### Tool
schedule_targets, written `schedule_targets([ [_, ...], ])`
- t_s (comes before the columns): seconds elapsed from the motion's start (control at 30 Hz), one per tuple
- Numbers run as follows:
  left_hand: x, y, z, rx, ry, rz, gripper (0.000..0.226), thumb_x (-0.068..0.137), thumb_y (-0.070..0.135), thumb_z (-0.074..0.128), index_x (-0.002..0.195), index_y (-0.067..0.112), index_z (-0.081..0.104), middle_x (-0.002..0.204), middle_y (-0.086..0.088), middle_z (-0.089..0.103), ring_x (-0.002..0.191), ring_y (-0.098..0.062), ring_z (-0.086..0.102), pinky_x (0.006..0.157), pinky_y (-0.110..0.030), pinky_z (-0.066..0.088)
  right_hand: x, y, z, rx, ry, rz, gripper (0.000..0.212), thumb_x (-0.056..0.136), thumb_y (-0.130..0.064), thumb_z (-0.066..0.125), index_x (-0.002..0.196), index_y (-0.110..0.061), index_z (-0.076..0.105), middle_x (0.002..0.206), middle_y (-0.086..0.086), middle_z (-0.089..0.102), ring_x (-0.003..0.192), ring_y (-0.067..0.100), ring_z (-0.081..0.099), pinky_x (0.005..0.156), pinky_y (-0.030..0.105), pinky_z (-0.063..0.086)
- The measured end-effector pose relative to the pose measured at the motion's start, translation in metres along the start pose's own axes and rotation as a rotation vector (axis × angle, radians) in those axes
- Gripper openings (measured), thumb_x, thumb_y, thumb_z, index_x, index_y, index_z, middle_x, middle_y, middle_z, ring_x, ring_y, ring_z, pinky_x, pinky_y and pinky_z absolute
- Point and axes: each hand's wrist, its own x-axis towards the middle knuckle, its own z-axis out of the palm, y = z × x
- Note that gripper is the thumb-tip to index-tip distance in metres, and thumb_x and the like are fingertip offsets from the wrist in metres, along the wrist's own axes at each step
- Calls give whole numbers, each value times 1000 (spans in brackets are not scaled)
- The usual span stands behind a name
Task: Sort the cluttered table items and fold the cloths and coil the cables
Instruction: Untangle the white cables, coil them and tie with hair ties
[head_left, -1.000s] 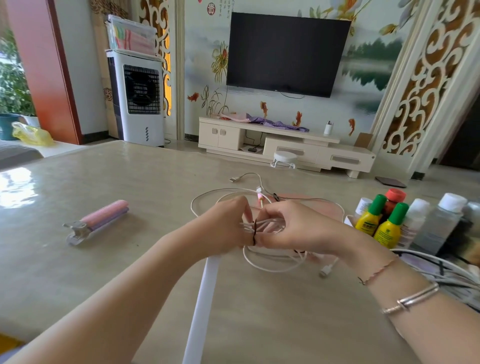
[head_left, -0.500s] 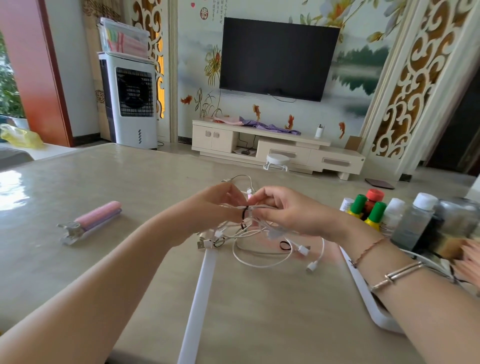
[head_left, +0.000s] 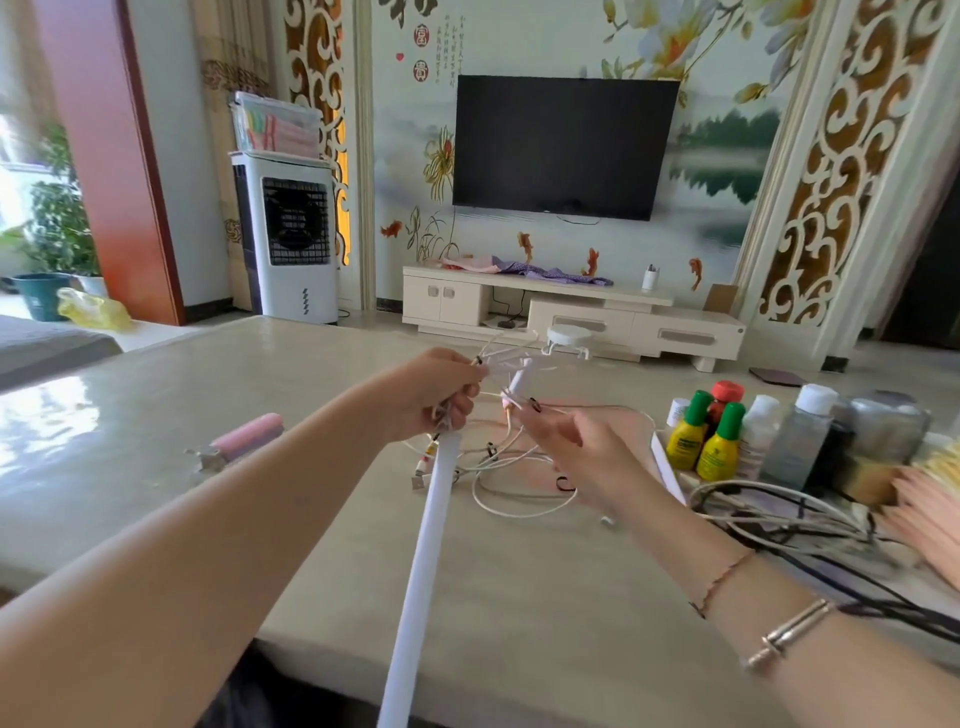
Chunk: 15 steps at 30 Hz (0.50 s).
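A tangle of thin white cables (head_left: 511, 460) lies on the beige table (head_left: 156, 415), partly lifted. My left hand (head_left: 441, 397) grips a gathered bundle of these cables above the table, strands sticking out past the knuckles. My right hand (head_left: 561, 441) is just to its right, fingers spread and relaxed, with a white plug (head_left: 518, 383) and a black hair tie near its fingertips. Whether the right hand pinches a strand is unclear. More white and black cables (head_left: 769, 514) lie heaped at the right.
A pink lint roller (head_left: 241, 446) lies at the left. Several bottles (head_left: 722, 441) and jars stand at the right, beside a pink bundle (head_left: 930, 514). A white strap (head_left: 426, 561) runs from the hands toward me.
The left hand has lifted the cable bundle up and away. The right hand has come off the bundle and its fingers have spread. The view has tilted upward.
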Motion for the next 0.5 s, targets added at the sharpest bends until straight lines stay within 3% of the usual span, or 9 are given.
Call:
schedule_targets([
  [0.1,0,4,0,-150,69,48,21,97,9,51,78,10,43,61,-3,38,37,-5,33,35,-14,29,-19,-8,15,314,-507,171,60,78,-66,52,97,-12,66,94,2,75,88,15,69,85,31,49],
  [0.2,-1,17,-1,-155,137,109,10,98,13,51,92,8,44,67,-3,39,46,-7,34,38,-15,31,-30,-18,28,606,-781,253,43,88,-44,60,111,-8,59,108,12,70,104,27,64,100,38,45],
  [0.33,-3,28,-9,-75,251,156,17,98,18,51,112,9,44,75,-5,44,54,-10,37,44,-20,35,-36,-33,40,762,-789,328,12,96,-11,53,105,-5,57,90,12,69,90,31,69,85,36,57],
  [0.5,-18,39,-32,-43,358,216,9,99,20,49,97,11,46,68,-5,47,51,-13,41,57,-27,39,-31,-49,28,646,-689,277,16,97,-12,52,107,-5,62,83,7,67,71,19,68,75,35,59],
])
